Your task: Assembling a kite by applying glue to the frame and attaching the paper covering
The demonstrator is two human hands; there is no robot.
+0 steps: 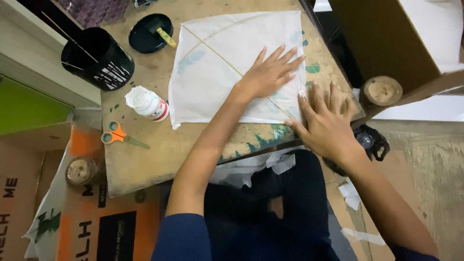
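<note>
A white paper kite with thin stick spars lies flat on a low wooden board. My left hand rests flat on the kite's right half, fingers spread, palm down over the diagonal spar. My right hand presses flat at the kite's lower right corner, partly on the board's edge, fingers together. Neither hand grips anything.
A white glue bottle lies left of the kite. Orange-handled scissors sit on the board's left side. A black cup with sticks and a black dish stand at the back. Paper scraps lie on the floor near my knees.
</note>
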